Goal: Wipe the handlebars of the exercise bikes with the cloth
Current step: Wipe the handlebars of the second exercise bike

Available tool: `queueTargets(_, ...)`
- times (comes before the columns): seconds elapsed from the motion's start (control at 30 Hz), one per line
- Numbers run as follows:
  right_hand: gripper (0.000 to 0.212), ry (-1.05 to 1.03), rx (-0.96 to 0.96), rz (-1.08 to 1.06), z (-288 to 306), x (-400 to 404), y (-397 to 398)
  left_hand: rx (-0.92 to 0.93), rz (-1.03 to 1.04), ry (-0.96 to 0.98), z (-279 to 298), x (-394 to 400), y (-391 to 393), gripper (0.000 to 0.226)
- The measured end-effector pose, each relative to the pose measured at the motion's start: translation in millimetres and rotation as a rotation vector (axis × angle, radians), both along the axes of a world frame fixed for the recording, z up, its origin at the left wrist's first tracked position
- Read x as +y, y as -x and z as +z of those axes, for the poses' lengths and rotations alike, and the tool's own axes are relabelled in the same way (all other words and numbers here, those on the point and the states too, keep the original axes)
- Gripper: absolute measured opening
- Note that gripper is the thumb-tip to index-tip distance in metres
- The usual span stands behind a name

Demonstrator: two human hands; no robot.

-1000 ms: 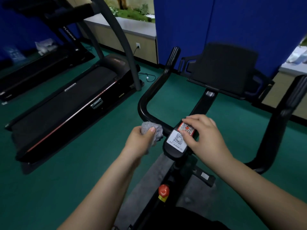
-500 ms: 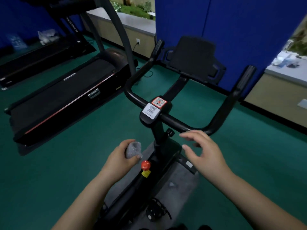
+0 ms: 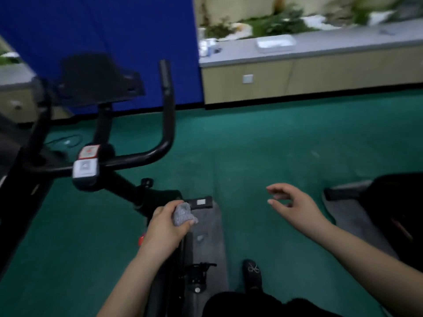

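Observation:
An exercise bike's black handlebars (image 3: 146,155) stand at the left, with a white and red label block (image 3: 85,167) at their centre and a dark console (image 3: 96,81) above. My left hand (image 3: 167,227) is below and to the right of the bars, clear of them, closed around a balled grey cloth (image 3: 183,213). My right hand (image 3: 295,203) hovers over the green floor further right, fingers apart and empty. The frame is blurred.
A grey mat (image 3: 208,243) lies under the bike. Part of another dark machine (image 3: 396,213) on its own mat shows at the right edge. A blue partition (image 3: 114,30) and a low counter (image 3: 320,72) run along the back. My black shoe (image 3: 253,274) is on the floor.
The view has swung right, so the bike sits at the left. Both hands came off the handlebars and dropped lower; the left hand still holds the cloth.

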State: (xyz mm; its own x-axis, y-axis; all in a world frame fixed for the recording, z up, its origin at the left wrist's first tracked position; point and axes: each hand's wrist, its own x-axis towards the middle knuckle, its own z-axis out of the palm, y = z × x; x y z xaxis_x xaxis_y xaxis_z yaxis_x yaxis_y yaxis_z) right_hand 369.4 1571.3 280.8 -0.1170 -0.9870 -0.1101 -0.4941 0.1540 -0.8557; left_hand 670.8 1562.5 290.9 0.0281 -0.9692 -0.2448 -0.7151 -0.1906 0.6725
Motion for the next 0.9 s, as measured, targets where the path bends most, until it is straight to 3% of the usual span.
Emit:
queueTargets(0.43,0.027,0.069,0.042,-0.587,17.9,145.2,191.6,0.002,-0.606,0.081,25.3,-17.3,236.7,0.054)
queueTargets(0.9,0.03,-0.005,0.093,-0.703,20.2,225.4,385.6,0.092,-0.713,-0.024,15.3,17.6,495.2,0.051)
